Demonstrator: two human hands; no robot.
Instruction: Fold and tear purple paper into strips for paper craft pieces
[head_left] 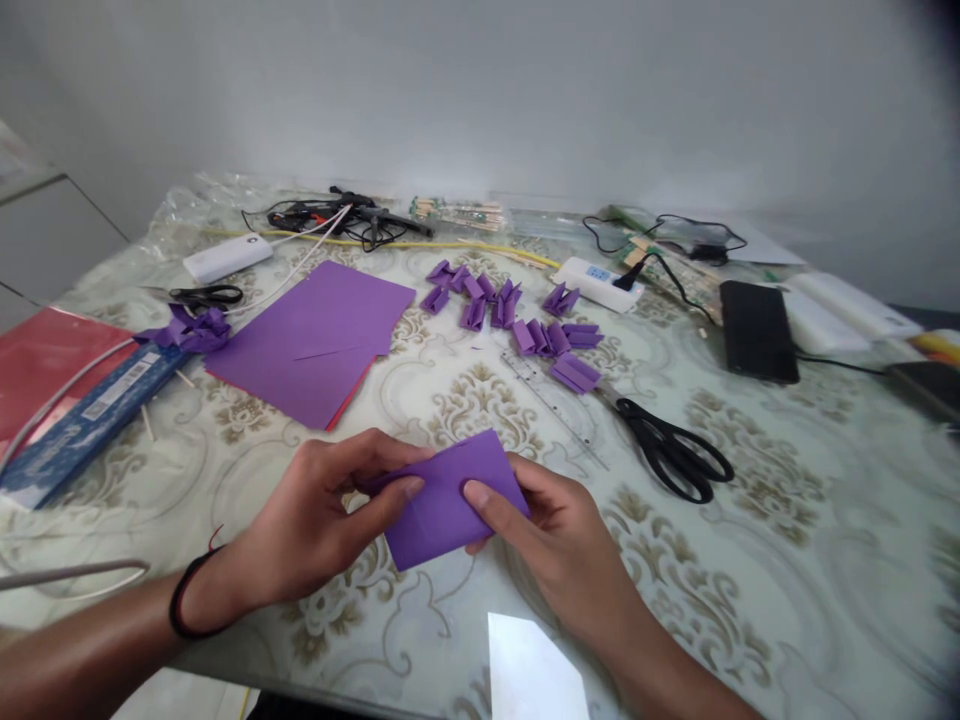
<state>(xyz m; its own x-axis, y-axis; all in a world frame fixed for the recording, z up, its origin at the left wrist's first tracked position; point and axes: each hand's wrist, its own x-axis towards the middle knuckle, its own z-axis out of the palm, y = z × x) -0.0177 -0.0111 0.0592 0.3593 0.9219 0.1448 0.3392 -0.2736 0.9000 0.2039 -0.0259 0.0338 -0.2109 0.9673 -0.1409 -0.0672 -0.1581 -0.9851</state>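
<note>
A small purple piece of paper [442,515] is held up over the near part of the table, tilted, with a crease line across it. My left hand [322,515] pinches its left side between thumb and fingers. On the right side, my right hand [559,530] grips it with the thumb on top and fingers behind. Beyond my hands lie several small folded purple paper pieces [531,338] in a loose group. Black-handled scissors [671,450] rest to the right, their blades partly under a folded piece. A clear ruler [555,405] lies beside them.
Purple sheets [315,320] with red beneath lie left, near purple scraps [191,328], a blue box [94,425] and small scissors [202,296]. A power strip [598,283], black phone [759,330] and tangled cables [345,215] stand farther back. White paper [534,670] lies at the near edge.
</note>
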